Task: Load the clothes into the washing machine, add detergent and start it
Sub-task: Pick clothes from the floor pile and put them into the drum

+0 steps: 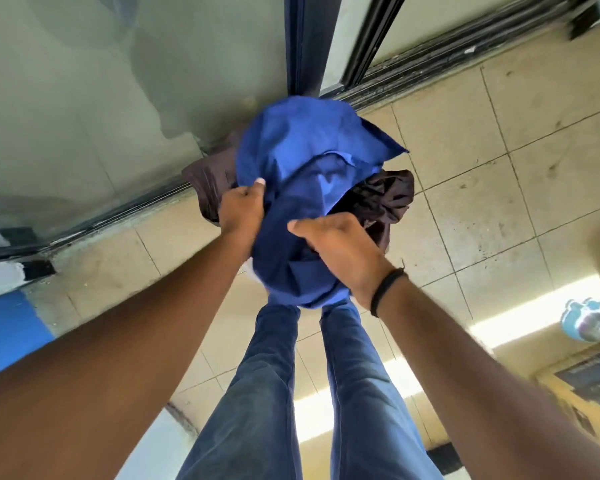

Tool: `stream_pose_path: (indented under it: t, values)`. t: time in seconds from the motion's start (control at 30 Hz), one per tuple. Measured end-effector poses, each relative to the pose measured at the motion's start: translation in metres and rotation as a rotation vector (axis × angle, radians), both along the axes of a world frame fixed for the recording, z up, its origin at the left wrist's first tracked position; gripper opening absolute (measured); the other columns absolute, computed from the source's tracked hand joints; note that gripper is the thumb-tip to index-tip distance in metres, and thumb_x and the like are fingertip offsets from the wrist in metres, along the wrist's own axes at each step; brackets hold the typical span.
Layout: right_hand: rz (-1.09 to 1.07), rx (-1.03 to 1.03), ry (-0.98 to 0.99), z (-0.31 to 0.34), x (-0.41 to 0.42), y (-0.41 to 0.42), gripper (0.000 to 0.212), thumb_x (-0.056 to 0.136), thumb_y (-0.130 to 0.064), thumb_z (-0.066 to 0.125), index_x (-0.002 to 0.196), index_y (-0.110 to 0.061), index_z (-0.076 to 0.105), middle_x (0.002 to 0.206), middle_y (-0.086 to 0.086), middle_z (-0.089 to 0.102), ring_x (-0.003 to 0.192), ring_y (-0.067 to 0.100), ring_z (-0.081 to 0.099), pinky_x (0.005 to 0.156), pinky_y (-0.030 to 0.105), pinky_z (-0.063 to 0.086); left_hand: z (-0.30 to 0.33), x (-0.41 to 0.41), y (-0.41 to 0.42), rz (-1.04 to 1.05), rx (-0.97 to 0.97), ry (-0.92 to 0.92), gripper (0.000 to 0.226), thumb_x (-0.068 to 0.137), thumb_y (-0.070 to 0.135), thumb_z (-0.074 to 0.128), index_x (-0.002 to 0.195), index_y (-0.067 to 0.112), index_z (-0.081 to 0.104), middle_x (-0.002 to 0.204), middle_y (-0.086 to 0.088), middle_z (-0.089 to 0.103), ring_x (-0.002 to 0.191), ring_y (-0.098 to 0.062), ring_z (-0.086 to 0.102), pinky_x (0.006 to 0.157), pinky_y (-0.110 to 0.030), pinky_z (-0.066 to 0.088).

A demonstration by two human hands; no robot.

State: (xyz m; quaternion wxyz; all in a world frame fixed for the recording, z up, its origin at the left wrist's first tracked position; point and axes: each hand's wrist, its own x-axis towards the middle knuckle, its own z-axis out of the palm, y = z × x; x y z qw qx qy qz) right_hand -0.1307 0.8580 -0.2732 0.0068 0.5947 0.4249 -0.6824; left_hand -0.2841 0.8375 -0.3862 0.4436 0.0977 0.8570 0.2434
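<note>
We hold a bundle of clothes out in front of us, above our legs in blue jeans (267,393) and the beige tiled floor (492,188). The bundle's outer layer is a crumpled bright blue cotton garment (302,150), and a dark brown, slightly shiny fabric piece (385,199) pokes out on its right side, with more dark brown cloth (212,181) showing behind it on the left. Our left hand (241,211) has its grip closed on the blue cloth, thumb pressed over a fold. Our right hand (340,251), with a black band (385,289) on the wrist, lies over the lower part of the bundle, fingers curled around the blue fabric. Behind the bundle stands a glass sliding door with a dark frame (298,43).
</note>
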Motion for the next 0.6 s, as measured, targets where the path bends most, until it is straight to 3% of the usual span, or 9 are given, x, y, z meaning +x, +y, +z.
stream_pose_path:
  t: [0.03,0.07,0.1,0.13,0.2,0.27,0.37,0.47,0.6]
  values:
    - [0.146,0.179,-0.162,-0.008,0.007,-0.001,0.036,0.089,-0.031,0.065,0.061,-0.020,0.044,0.059,-0.005,0.043,0.064,0.023,0.039,0.065,0.034,0.037,0.008,0.002,0.001,0.026,0.003,0.117,0.049,0.101,0.040,0.050,0.099,-0.005,0.069,0.103,-0.025,0.070,0.100,-0.037,0.066,0.087,-0.042,0.052]
    - [0.299,0.298,-0.300,-0.008,0.014,-0.002,0.018,0.087,-0.034,0.064,0.078,-0.021,0.056,0.074,-0.004,0.055,0.075,0.024,0.049,0.071,0.034,0.042,0.023,0.005,0.004,0.045,0.023,0.211,0.051,0.103,0.041,0.047,0.095,-0.004,0.069,0.102,-0.025,0.070,0.097,-0.039,0.064,0.087,-0.043,0.050]
    - [0.431,0.364,-0.402,-0.005,0.021,-0.003,0.023,0.086,-0.035,0.062,0.106,-0.024,0.059,0.099,0.000,0.059,0.095,0.026,0.053,0.082,0.037,0.045,0.045,0.010,0.006,0.041,0.063,0.227,0.050,0.104,0.039,0.045,0.087,-0.003,0.066,0.095,-0.023,0.070,0.090,-0.036,0.062,0.083,-0.041,0.048]
    - [0.506,0.397,-0.457,-0.001,0.028,-0.002,0.047,0.086,-0.032,0.062,0.130,-0.027,0.048,0.121,0.006,0.053,0.112,0.031,0.050,0.092,0.042,0.046,0.069,0.018,0.007,0.043,0.137,0.216,0.049,0.105,0.037,0.044,0.076,0.001,0.060,0.082,-0.017,0.066,0.081,-0.029,0.060,0.075,-0.036,0.045]
    - [0.530,0.452,-0.430,0.025,0.035,-0.004,0.076,0.084,-0.022,0.063,0.150,-0.028,0.026,0.137,0.012,0.042,0.122,0.037,0.047,0.098,0.046,0.047,0.130,0.033,0.004,0.022,0.269,0.167,0.051,0.107,0.031,0.044,0.060,0.011,0.041,0.057,0.000,0.047,0.053,-0.005,0.046,0.056,-0.026,0.035]
    - [0.560,0.495,-0.352,0.062,0.033,-0.006,0.092,0.084,-0.022,0.068,0.156,-0.031,0.012,0.142,0.013,0.040,0.120,0.036,0.053,0.095,0.045,0.050,0.194,0.043,-0.002,-0.029,0.393,0.072,0.050,0.107,0.029,0.044,0.061,0.019,0.028,0.053,0.009,0.029,0.044,-0.005,0.030,0.048,-0.022,0.024]
    - [0.666,0.508,-0.308,0.107,0.032,-0.011,0.099,0.084,-0.032,0.070,0.156,-0.038,0.003,0.140,0.010,0.043,0.116,0.033,0.057,0.089,0.042,0.052,0.294,0.055,-0.005,-0.064,0.553,-0.055,0.046,0.105,0.031,0.047,0.064,0.020,0.027,0.058,0.009,0.025,0.053,-0.007,0.024,0.054,-0.027,0.025]
    - [0.710,0.504,-0.321,0.137,0.036,-0.012,0.069,0.090,-0.035,0.061,0.149,-0.042,0.027,0.135,0.009,0.052,0.116,0.035,0.057,0.088,0.043,0.051,0.403,0.063,-0.010,-0.081,0.683,-0.156,0.046,0.105,0.027,0.049,0.061,0.016,0.040,0.058,0.004,0.033,0.055,-0.008,0.032,0.058,-0.026,0.030]
    - [0.770,0.502,-0.411,0.170,0.044,-0.004,0.028,0.097,-0.024,0.049,0.122,-0.021,0.061,0.123,0.015,0.065,0.111,0.037,0.061,0.084,0.038,0.047,0.494,0.062,-0.036,-0.176,0.891,-0.059,0.044,0.100,0.029,0.053,0.067,0.005,0.037,0.060,-0.002,0.033,0.057,-0.007,0.032,0.054,-0.019,0.032]
